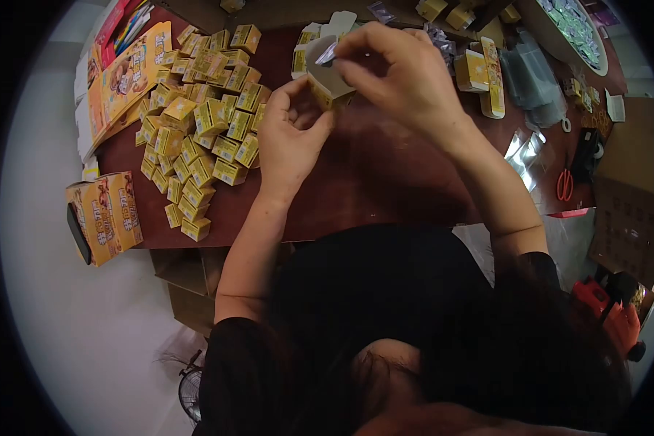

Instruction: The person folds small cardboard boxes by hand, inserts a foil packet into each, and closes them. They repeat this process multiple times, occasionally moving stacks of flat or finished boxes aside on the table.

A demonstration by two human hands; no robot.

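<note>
My left hand (289,145) is closed around a small yellow carton (320,93), whose flap stands up and shows a white inside. Above the carton's opening, my right hand (410,80) pinches a small shiny foil packet (327,55) between thumb and fingers. The carton's lower part is partly hidden by my left fingers. Just left of that hand lies a heap of closed yellow cartons (211,120). Beyond both hands, other cartons stand partly behind my right hand, including an open yellow carton (472,71).
An oval white tray (597,70) of foil packets stands at the far right of the dark red table (385,189). Clear plastic bags (534,83) and red scissors (564,186) lie nearer. On the left are an orange printed box (107,218) and flat orange printed packaging (129,76).
</note>
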